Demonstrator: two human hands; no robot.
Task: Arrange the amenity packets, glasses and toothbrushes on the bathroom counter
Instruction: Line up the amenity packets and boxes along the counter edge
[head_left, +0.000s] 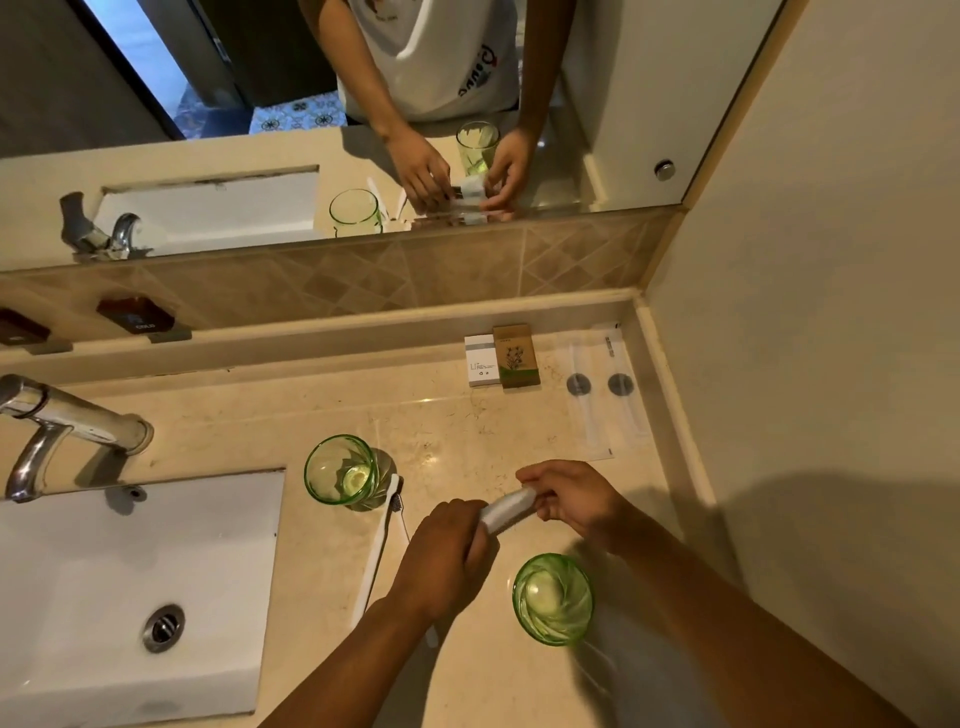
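Head view: above the worktop's (457, 415) middle, near its front edge, the left hand (447, 556) and right hand (576, 499) each pinch an end of a silvery packet (506, 512). It looks light, soft and crinkly; gripping the ends seems best. Two fragile-looking green glasses (340, 470) flank them.

Both hands are over the beige marble counter (467, 415). The left hand (447, 558) grips one end of a silvery-white wrapped packet (506, 512), and the right hand (571, 499) pinches the other end. One green ribbed glass (553, 597) stands just below them, another green glass (340, 470) sits near the white sink (130, 571) with a white toothbrush (382, 540) beside it. At the back, a white box (481, 360) touches a brown box (515, 356), with clear sealed packets (602, 395) by the wall.
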